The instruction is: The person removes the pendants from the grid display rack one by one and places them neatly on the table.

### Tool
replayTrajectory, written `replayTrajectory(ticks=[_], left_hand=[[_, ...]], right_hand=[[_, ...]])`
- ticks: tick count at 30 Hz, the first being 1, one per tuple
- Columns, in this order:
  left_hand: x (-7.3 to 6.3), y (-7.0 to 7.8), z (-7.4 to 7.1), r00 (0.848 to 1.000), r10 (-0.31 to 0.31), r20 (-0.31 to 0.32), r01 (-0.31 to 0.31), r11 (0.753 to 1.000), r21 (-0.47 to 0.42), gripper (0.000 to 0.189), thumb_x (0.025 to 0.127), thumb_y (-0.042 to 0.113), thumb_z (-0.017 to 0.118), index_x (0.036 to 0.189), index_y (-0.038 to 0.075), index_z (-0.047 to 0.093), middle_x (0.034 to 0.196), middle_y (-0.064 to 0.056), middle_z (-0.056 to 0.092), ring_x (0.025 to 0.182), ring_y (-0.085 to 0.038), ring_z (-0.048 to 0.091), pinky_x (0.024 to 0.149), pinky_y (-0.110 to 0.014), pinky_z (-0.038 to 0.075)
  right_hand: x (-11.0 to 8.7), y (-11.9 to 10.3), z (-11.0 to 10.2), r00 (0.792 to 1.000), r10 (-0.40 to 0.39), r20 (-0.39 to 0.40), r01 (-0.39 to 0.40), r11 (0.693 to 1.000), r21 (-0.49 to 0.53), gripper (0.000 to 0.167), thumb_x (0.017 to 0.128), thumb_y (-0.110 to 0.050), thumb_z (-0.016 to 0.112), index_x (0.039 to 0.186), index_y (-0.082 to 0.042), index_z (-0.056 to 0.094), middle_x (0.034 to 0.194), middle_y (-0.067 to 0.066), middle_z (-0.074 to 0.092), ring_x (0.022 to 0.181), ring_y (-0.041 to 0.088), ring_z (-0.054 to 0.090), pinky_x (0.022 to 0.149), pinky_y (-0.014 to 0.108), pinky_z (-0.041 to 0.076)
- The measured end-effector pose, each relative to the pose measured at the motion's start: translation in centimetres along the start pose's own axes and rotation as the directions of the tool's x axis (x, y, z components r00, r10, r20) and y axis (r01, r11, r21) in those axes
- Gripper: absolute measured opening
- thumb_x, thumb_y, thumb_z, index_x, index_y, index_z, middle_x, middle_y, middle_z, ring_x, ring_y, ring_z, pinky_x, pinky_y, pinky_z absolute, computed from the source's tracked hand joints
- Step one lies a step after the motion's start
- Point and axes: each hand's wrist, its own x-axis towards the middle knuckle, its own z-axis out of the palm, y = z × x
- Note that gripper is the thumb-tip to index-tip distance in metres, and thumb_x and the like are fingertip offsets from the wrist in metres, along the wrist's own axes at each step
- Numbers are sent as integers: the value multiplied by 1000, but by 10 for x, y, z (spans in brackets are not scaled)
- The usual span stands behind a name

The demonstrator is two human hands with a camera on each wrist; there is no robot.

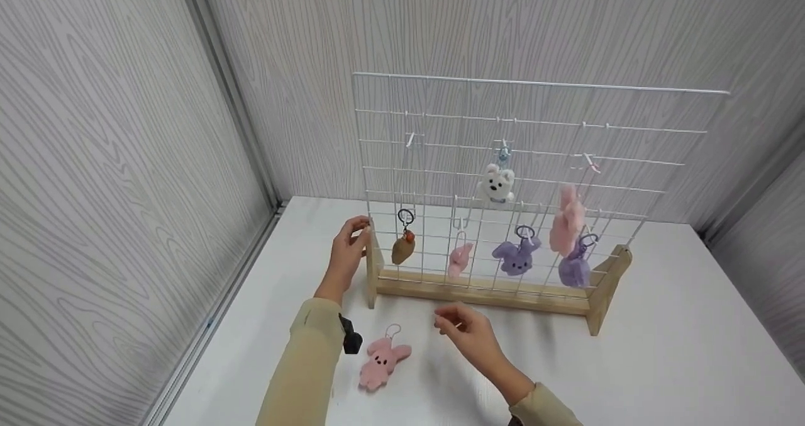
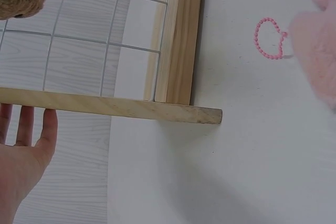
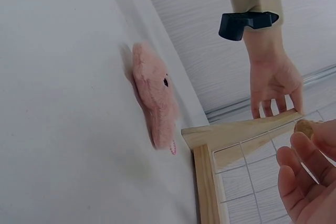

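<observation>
My left hand [image 1: 344, 253] grips the wooden left upright [image 2: 100, 104] of a white wire grid rack, fingers bent over its edge. In front of the rack's base, my right hand [image 1: 468, 333] hovers with loosely bent fingers and nothing between them. A pink plush bunny keychain [image 1: 380, 362] lies face up on the white table between both arms, its beaded loop [image 2: 257, 38] toward the rack. Nearest the left hand, a brown plush keychain [image 1: 403, 248] hangs from the grid on a dark ring. The right fingers partly cover it in the right wrist view.
On the grid [image 1: 440, 168] hang a white bear [image 1: 497, 185], a small pink plush [image 1: 460, 260], a purple bunny [image 1: 517, 259], another purple plush [image 1: 573, 270] and a larger pink plush [image 1: 567, 221]. One upper-left hook [image 1: 410, 140] is bare. Wood-grain panels [image 1: 126, 162] enclose the table.
</observation>
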Motion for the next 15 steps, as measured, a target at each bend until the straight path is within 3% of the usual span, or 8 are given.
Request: replayTrajectory(ticks=[8,15], left_hand=[[1,-1,0,1000,8,-15,-8,1000,-14,28,97,23,51,124,15,52,124,-6,51,108,-24,52,86,-44,46],[1,-1,0,1000,-1,-22,0,1000,-11,27,97,22,51,124,16,53,123,-5,51,109,-23,52,85,-43,46]], right_hand=[[-1,-8,-16,997,-42,-60,42,999,11,10,87,-2,63,97,1,64,84,14,65,75,32,61,62,24,49],[2,-23,-31,983,-76,-170,87,995,56,10,84,3,65,95,3,65,84,16,66,71,14,59,59,20,48]])
